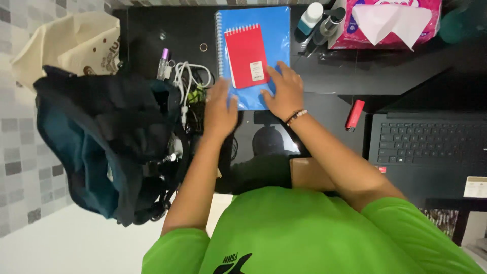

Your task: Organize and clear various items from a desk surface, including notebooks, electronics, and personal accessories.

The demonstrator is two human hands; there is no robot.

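Two bare hands rest flat on a blue spiral-bound notebook on a glossy black desk.

The large blue plastic-covered spiral notebook (256, 40) lies at about 12 o'clock from the person, its wire spine along the left edge, with a small red top-spiral notepad (247, 55) on top of it. The right hand (285, 92) lies spread on the blue cover's near right corner, fingers flat and grasping nothing; the left hand (219, 107), blurred, sits open at the near left corner, touching the edge, also gripping nothing. By my judgement the notebook is light, thin and bendy, its cover slick, so the loose red pad could slide off; pinching the near edge or the stiffer wire spine seems safest. A dark teal backpack (101, 152) sits at 9 o'clock, a black laptop (431, 147) at 3 o'clock.
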